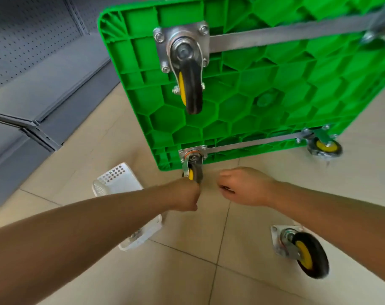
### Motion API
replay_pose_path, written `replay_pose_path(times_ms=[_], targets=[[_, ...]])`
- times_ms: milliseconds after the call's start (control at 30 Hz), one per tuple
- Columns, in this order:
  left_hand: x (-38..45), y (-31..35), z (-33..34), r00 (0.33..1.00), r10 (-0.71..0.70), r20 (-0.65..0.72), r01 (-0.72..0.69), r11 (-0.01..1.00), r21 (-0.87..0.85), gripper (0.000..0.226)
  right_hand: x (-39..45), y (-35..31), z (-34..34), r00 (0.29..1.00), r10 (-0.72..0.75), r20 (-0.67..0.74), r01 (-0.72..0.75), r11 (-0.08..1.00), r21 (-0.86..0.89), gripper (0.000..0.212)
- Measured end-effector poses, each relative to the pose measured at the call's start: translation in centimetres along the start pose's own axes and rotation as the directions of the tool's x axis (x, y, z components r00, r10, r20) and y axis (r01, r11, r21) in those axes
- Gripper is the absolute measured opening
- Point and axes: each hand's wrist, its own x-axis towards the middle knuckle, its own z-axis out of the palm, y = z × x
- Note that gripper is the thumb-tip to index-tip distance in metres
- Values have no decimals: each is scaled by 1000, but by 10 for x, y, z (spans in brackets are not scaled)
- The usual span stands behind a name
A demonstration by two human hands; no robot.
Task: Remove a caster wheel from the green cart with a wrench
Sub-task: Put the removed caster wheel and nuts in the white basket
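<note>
The green cart [264,89] stands tipped up with its ribbed underside facing me. Its lower-left caster wheel [192,166] sits on a metal plate near the floor. My left hand [185,195] is curled in a fist round the bottom of that wheel. My right hand [245,187] hovers just right of it, knuckles up, fingers curled over a thin dark tool, apparently the wrench [228,189], of which only a sliver shows. Another caster [188,69] is bolted higher up, and a third caster [324,147] sits at the lower right corner.
A loose caster wheel with its plate [301,250] lies on the tiled floor at the right, under my right forearm. A white plastic basket [119,181] lies left of my left arm. Grey perforated shelving [33,62] lines the left side.
</note>
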Motion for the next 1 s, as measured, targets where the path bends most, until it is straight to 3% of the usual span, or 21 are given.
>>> replay_pose_path(times_ms=[167, 267, 333, 400, 467, 533, 700, 800, 933, 1000], targets=[[37, 67, 0, 998, 69, 10, -69, 996, -59, 23, -54, 47, 6, 960, 211, 182, -228, 970, 82, 18], [59, 101, 10, 994, 105, 2, -104, 985, -138, 16, -84, 66, 16, 869, 370, 327, -424, 899, 108, 32], [71, 120, 19, 991, 131, 27, -123, 968, -220, 15, -98, 75, 26, 752, 445, 486, -544, 836, 76, 50], [84, 139, 32, 988, 148, 53, -126, 949, -287, 21, -112, 80, 36, 585, 474, 658, -675, 734, 71, 59], [89, 153, 42, 985, 157, 68, -127, 935, -332, 31, -118, 77, 44, 435, 444, 783, -801, 588, 112, 68], [97, 167, 52, 981, 179, 79, -140, 924, -355, 34, -122, 74, 53, 346, 395, 851, -851, 514, 107, 76], [109, 182, 68, 980, 167, 109, -112, 912, -394, 21, -118, 68, 68, 302, 367, 880, -870, 484, 97, 46], [113, 176, 69, 987, 131, 92, -77, 893, -444, 23, -114, 62, 73, 277, 388, 879, -865, 499, 53, 45], [115, 166, 67, 991, 113, 66, -68, 877, -476, 25, -108, 58, 72, 293, 412, 863, -842, 538, 29, 35], [115, 163, 68, 992, 114, 49, -76, 873, -482, 24, -106, 59, 69, 302, 418, 857, -816, 578, 7, 44]])
